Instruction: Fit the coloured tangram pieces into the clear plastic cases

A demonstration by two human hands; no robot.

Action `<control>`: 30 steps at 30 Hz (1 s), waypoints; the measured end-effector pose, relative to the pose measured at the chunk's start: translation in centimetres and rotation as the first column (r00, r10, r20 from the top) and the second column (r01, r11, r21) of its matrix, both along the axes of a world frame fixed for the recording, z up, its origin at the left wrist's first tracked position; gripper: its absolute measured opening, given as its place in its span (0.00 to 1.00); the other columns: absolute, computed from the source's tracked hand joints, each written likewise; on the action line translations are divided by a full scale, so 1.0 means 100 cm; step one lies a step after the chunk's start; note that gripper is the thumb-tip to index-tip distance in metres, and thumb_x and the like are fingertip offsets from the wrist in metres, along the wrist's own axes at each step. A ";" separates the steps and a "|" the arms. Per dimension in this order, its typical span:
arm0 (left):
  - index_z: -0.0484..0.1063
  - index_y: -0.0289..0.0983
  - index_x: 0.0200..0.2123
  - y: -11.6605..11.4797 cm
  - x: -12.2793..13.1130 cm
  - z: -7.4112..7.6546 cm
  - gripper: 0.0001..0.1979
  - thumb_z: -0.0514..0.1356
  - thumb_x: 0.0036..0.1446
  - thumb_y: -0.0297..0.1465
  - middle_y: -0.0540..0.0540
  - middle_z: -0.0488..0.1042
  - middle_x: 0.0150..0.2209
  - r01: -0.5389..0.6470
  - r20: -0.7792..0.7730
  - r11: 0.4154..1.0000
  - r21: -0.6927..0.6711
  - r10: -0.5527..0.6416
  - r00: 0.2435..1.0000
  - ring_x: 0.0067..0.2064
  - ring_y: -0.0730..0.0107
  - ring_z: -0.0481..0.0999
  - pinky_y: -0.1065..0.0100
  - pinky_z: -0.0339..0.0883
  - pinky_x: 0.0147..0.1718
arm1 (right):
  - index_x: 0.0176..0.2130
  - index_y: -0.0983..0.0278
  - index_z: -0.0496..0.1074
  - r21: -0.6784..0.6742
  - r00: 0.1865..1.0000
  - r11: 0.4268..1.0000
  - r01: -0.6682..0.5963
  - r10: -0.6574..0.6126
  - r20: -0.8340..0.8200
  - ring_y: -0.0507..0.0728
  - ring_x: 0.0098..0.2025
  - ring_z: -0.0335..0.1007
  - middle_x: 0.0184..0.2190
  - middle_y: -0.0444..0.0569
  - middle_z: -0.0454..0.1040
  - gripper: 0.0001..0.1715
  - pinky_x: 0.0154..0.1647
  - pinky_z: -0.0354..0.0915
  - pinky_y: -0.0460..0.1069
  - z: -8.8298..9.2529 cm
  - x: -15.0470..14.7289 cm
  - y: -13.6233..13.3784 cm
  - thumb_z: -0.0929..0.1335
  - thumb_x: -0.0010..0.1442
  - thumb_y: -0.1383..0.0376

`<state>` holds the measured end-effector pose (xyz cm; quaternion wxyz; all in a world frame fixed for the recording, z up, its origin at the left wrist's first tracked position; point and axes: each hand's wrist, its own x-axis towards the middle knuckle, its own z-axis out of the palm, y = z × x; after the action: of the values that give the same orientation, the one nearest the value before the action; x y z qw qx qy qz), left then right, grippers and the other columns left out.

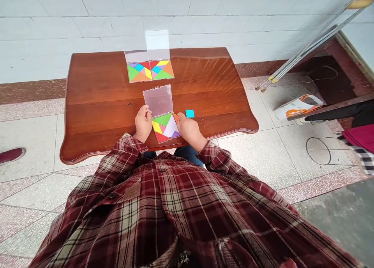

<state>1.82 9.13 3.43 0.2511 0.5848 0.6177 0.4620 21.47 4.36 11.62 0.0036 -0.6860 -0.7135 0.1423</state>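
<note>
An open clear plastic tangram case (158, 100) lies near the table's front edge, its lid folded back away from me. Green, yellow, pink, red and purple pieces sit in its tray around a pale bare area. My left hand (143, 124) is closed, its fingertips pinching the case's left side by the hinge. At the tray's upper right corner, my right hand (190, 130) is closed on an orange tangram piece (175, 118), partly hidden by the fingers. A blue square piece (189, 113) rests on the wood just beyond my right hand.
Two filled tangram cases (140, 72) stand side by side at the back of the brown wooden table (96, 104), lids raised by the tiled wall. Crutches (298, 53), a white and orange bucket (298, 106) and another person's clothing (359, 143) are at right; a shoe (11, 155) shows left.
</note>
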 end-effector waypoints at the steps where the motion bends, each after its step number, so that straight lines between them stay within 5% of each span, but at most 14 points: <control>1: 0.69 0.38 0.47 0.000 0.000 0.000 0.15 0.54 0.57 0.25 0.47 0.78 0.37 -0.005 -0.002 1.000 0.003 0.005 1.000 0.38 0.70 0.77 0.65 0.72 0.44 | 0.57 0.68 0.68 0.007 0.999 1.000 0.021 -0.021 -0.030 0.61 0.41 0.77 0.41 0.59 0.80 0.22 0.42 0.67 0.50 0.001 0.005 0.001 0.57 0.68 0.67; 8: 0.70 0.37 0.46 0.000 0.001 0.001 0.14 0.54 0.57 0.25 0.47 0.77 0.36 -0.020 -0.002 1.000 0.012 0.020 1.000 0.36 0.71 0.76 0.67 0.72 0.43 | 0.54 0.69 0.70 0.165 0.916 0.959 0.232 -0.158 -0.369 0.61 0.43 0.75 0.43 0.57 0.79 0.23 0.49 0.67 0.54 -0.015 0.057 0.027 0.59 0.63 0.68; 13: 0.70 0.37 0.47 0.000 0.001 0.003 0.15 0.53 0.57 0.25 0.47 0.78 0.36 -0.014 -0.009 1.000 0.001 0.014 1.000 0.37 0.71 0.76 0.66 0.72 0.44 | 0.50 0.69 0.72 0.172 0.904 0.931 0.323 -0.250 -0.345 0.64 0.45 0.73 0.43 0.60 0.77 0.20 0.51 0.67 0.59 -0.027 0.081 0.041 0.61 0.61 0.67; 17: 0.70 0.37 0.47 0.000 0.001 0.003 0.15 0.53 0.57 0.25 0.47 0.78 0.37 -0.026 -0.019 1.000 0.004 0.026 0.999 0.39 0.70 0.77 0.66 0.71 0.45 | 0.49 0.69 0.72 0.319 0.932 0.915 0.246 -0.132 -0.339 0.67 0.54 0.69 0.50 0.65 0.74 0.18 0.58 0.63 0.61 -0.021 0.064 0.032 0.63 0.60 0.67; 19: 0.70 0.37 0.47 0.001 0.001 0.002 0.14 0.53 0.57 0.25 0.47 0.78 0.37 -0.026 -0.019 1.000 0.006 0.026 0.999 0.39 0.70 0.77 0.65 0.71 0.45 | 0.49 0.67 0.72 0.239 0.900 0.958 0.157 -0.039 -0.434 0.64 0.51 0.71 0.47 0.61 0.76 0.18 0.55 0.66 0.59 -0.022 0.044 0.025 0.65 0.59 0.67; 21: 0.70 0.37 0.47 0.001 0.001 0.001 0.14 0.54 0.57 0.26 0.47 0.78 0.36 -0.024 -0.019 1.000 0.012 0.024 1.000 0.38 0.70 0.77 0.65 0.72 0.45 | 0.51 0.66 0.71 0.037 0.820 0.997 0.070 -0.036 -0.571 0.59 0.44 0.74 0.42 0.54 0.77 0.20 0.49 0.70 0.56 -0.027 0.022 0.019 0.66 0.59 0.67; 24: 0.69 0.38 0.46 0.001 0.001 -0.002 0.14 0.54 0.57 0.26 0.48 0.78 0.36 -0.021 -0.011 0.999 0.025 0.021 1.000 0.37 0.70 0.77 0.65 0.72 0.44 | 0.59 0.66 0.66 -0.221 0.658 0.969 0.111 -0.238 -0.714 0.54 0.35 0.75 0.46 0.54 0.75 0.31 0.39 0.73 0.52 -0.035 -0.007 0.012 0.69 0.56 0.67; 27: 0.69 0.38 0.46 0.001 0.002 -0.004 0.13 0.54 0.56 0.26 0.48 0.77 0.36 -0.012 0.007 0.999 0.037 0.012 1.000 0.37 0.70 0.77 0.66 0.72 0.43 | 0.63 0.62 0.60 -0.385 0.390 0.904 0.186 -0.428 -0.816 0.50 0.32 0.75 0.52 0.54 0.71 0.38 0.32 0.74 0.48 -0.032 -0.021 0.005 0.71 0.55 0.67; 30: 0.69 0.38 0.44 0.000 0.002 -0.004 0.12 0.54 0.56 0.26 0.47 0.77 0.36 -0.009 0.010 0.999 0.044 0.008 1.000 0.37 0.70 0.77 0.65 0.72 0.42 | 0.58 0.62 0.62 -0.516 0.132 0.835 0.193 -0.543 -0.829 0.49 0.33 0.76 0.46 0.49 0.73 0.31 0.32 0.74 0.45 -0.019 -0.025 -0.001 0.70 0.57 0.69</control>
<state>2.07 9.15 2.98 0.2394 0.5852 0.6087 0.4794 18.98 4.21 9.73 0.3748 -0.5981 -0.3332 0.6251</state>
